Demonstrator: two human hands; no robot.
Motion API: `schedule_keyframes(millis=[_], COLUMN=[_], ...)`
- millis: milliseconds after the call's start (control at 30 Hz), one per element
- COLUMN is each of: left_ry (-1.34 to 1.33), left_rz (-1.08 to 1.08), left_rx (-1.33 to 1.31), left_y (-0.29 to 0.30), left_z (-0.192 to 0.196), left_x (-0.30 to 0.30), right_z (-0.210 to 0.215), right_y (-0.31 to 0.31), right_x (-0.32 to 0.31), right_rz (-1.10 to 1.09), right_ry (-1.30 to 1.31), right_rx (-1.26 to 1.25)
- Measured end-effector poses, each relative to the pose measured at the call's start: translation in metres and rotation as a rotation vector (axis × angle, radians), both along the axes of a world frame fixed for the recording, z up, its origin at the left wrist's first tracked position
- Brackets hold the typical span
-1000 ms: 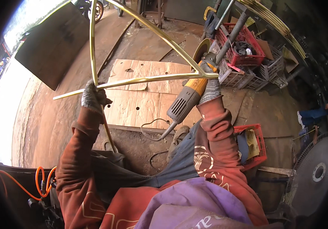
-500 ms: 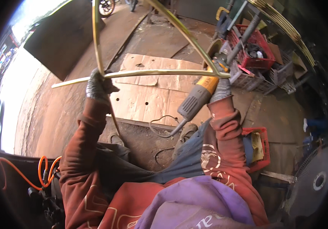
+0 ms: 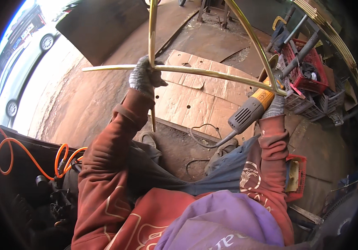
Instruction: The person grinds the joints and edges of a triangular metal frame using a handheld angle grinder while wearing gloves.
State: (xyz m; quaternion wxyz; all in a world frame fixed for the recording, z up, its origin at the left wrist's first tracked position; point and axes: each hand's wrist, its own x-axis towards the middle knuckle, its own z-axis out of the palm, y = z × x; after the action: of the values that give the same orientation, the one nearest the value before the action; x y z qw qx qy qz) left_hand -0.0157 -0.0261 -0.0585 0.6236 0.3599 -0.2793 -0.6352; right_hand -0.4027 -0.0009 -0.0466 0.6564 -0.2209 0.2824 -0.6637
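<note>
A brass-coloured metal frame (image 3: 212, 73) of thin bent bars spans the space between my hands, its upper bars running out of view at the top. My left hand (image 3: 144, 77), in a grey knit glove, is closed around the joint at its left. At the lower right corner is my gloved right hand (image 3: 275, 107), also closed, its fingers mostly hidden behind the bars. Right beside that hand is a yellow and grey angle grinder (image 3: 252, 109), its disc pointing away from me and its cord end toward me. I cannot tell whether the right hand also bears the grinder.
Flattened cardboard (image 3: 206, 104) covers the floor ahead. Crates, including a red crate (image 3: 310, 77), stand at the right under several metal bars (image 3: 333, 33). A smaller red crate (image 3: 297, 177) is by my right arm. An orange hose (image 3: 33, 166) coils at the left; a car (image 3: 24, 71) is outside.
My view has turned left, so the scene sits further right and more of the car shows. The frame's crossbar now slopes down to the right. Both hands keep their places on it.
</note>
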Motion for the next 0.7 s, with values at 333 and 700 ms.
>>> schedule_keyframes(millis=[333,700], left_ry=[-0.055,-0.051], left_rz=[0.066,0.045], left_rx=[0.017,0.051], left_y=[-0.001,0.006], left_z=[-0.014,0.005], left_x=[0.0,-0.008], right_z=[0.003,-0.001], right_y=[0.002,-0.005], right_x=[0.003,0.003], right_rz=[-0.069,-0.11], right_ry=[0.161,0.155], right_rx=[0.105,0.115])
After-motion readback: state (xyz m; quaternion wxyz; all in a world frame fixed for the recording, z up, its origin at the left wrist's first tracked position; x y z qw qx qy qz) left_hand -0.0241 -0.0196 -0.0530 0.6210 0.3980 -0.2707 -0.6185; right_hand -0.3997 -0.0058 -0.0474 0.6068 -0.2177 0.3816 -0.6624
